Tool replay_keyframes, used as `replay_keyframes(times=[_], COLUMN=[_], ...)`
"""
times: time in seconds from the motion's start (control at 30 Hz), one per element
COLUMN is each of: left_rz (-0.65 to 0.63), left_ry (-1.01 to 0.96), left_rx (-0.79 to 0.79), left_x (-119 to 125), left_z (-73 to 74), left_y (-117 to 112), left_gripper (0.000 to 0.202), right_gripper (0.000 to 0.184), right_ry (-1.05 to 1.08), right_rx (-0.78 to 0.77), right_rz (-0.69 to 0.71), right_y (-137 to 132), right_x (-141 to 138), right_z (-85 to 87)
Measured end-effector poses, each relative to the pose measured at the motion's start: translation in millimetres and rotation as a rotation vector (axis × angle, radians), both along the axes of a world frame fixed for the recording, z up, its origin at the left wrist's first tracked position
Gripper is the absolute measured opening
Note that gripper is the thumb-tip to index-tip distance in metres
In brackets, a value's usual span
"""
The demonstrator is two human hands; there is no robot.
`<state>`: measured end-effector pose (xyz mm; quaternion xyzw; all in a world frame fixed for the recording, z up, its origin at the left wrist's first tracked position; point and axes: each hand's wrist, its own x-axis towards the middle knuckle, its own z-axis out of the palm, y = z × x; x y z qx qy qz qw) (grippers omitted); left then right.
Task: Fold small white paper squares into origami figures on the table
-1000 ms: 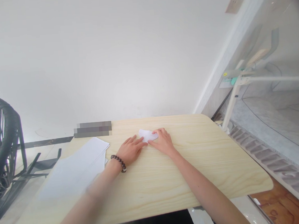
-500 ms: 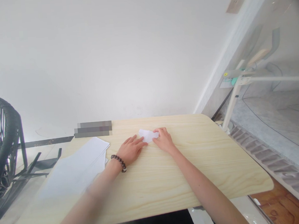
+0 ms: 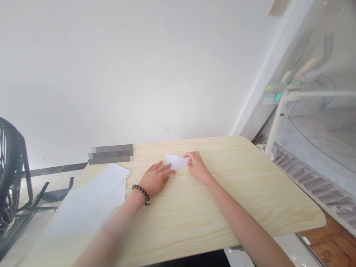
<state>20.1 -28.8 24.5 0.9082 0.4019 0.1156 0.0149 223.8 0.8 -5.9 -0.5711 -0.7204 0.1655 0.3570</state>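
Note:
A small folded piece of white paper (image 3: pixel 176 161) lies on the pale wooden table (image 3: pixel 184 215), toward its far edge. My left hand (image 3: pixel 155 179), with a dark bead bracelet on the wrist, lies flat with its fingers stretched out, and the fingertips press the paper's near left edge. My right hand (image 3: pixel 197 166) rests at the paper's right end, fingers curled and pinching that end.
A stack of white paper sheets (image 3: pixel 90 198) lies on the table's left side. A black woven chair (image 3: pixel 1 164) stands at the far left. A white stand (image 3: pixel 279 113) rises beyond the table's right edge, beside a glass partition.
My right hand has slid a little to the right along the paper, from lying over its near edge to pinching its right end. My left hand has stayed put.

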Motion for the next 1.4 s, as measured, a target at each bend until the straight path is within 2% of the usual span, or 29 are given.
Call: replay_keyframes(times=[0.17,0.3,0.5,0.8,0.97,1.17,1.4], left_rz=[-0.01,-0.017,-0.015,-0.014,-0.012,-0.007,-0.011], left_ry=[-0.008,-0.02,-0.015,-0.029,-0.043,-0.059,-0.056], left_rx=[0.012,0.016,0.038,0.064,0.046,0.027,0.024], left_x=[-0.4,-1.5,-1.1,2.8,2.5,2.2,0.9], left_z=[-0.7,-2.0,-1.6,0.6,1.0,1.7,0.7], left_y=[0.1,0.4,-1.0,-2.6,-2.7,-2.7,-2.7], left_gripper=[0.031,0.031,0.033,0.037,0.035,0.034,0.034], right_gripper=[0.035,0.024,0.035,0.039,0.025,0.035,0.031], right_ry=[-0.043,-0.124,-0.221,-0.209,-0.127,-0.036,-0.041], right_rx=[0.016,0.05,0.063,0.042,0.004,-0.018,-0.015], right_rz=[-0.014,-0.065,-0.1,-0.097,-0.062,-0.012,-0.001], right_y=[-1.8,-6.3,-11.2,-11.4,-7.2,-1.4,-1.2], right_x=[-0.3,-5.7,-13.7,-14.3,-9.2,-1.9,-1.0], right_z=[1.3,2.3,4.9,6.2,5.8,4.4,2.9])
